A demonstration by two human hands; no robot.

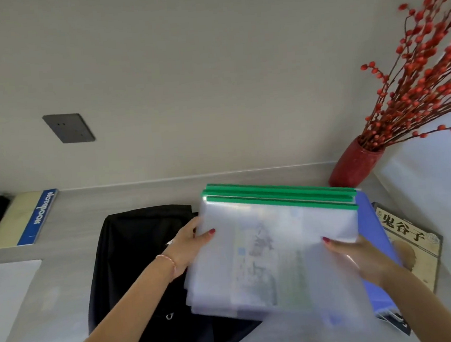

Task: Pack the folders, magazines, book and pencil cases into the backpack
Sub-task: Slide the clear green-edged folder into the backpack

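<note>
I hold a stack of three clear folders (275, 237) with green spines, lifted above the desk. My left hand (189, 243) grips their left edge with its thumb on top. On the right side, my right hand (360, 257) grips them the same way, thumb on top. A black backpack (134, 259) lies flat on the desk under and to the left of the folders. Beneath the stack on the right lies a blue folder (372, 229). A tan book (411, 245) with black characters on its cover rests at the far right.
A red vase (353, 164) with red berry branches stands at the back right corner. At the back left lies a notebook (24, 219) with a blue spine. A magazine corner (395, 319) pokes out under the blue folder. A dark wall socket (68, 128) is mounted above the desk.
</note>
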